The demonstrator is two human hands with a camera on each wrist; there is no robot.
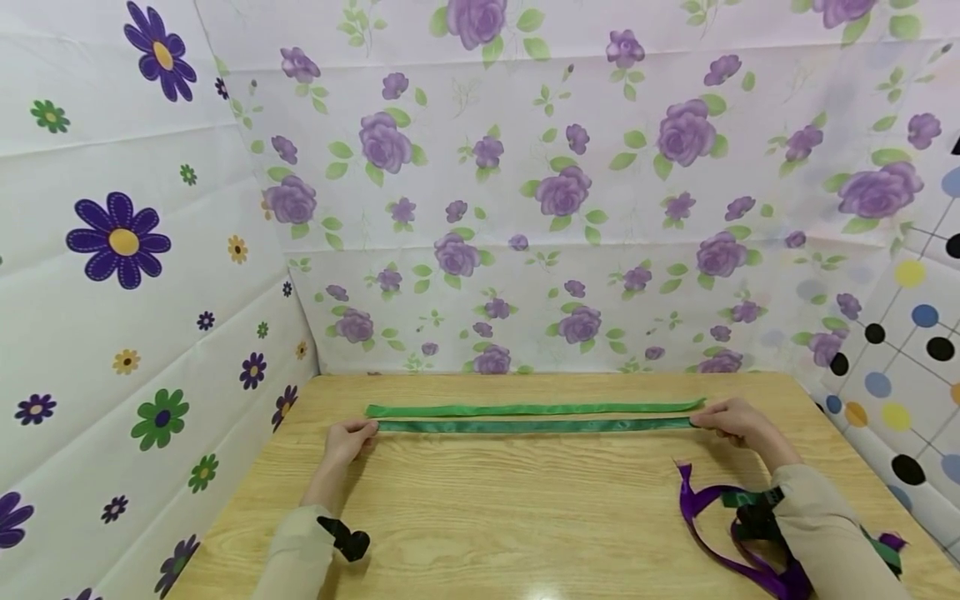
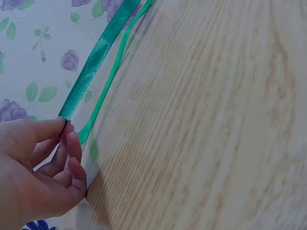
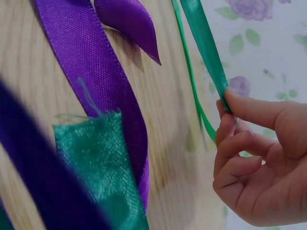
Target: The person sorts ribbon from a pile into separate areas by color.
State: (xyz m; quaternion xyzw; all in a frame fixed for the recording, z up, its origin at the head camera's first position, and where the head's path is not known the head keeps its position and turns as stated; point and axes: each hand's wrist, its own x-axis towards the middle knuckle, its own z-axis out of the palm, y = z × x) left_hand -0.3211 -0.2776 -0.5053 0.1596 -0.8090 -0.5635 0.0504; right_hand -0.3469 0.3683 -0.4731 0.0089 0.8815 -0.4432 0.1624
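Observation:
A dark green satin ribbon (image 1: 536,426) is stretched straight from side to side over the table. My left hand (image 1: 348,440) pinches its left end between thumb and fingertips, seen closely in the left wrist view, where the dark green ribbon (image 2: 91,67) runs up and away. The right end is pinched by my right hand (image 1: 738,421); in the right wrist view the thumb (image 3: 254,106) presses on the ribbon's tip. Just behind, and parallel to it, lies a brighter green ribbon (image 1: 525,410), its right end curling up near my right fingers.
Loose purple ribbon (image 1: 705,500) and another dark green ribbon (image 3: 91,148) lie tangled by my right forearm, partly hidden under it. The wooden table (image 1: 510,508) ends at a flower-printed back sheet (image 1: 525,292), with patterned sheets at both sides.

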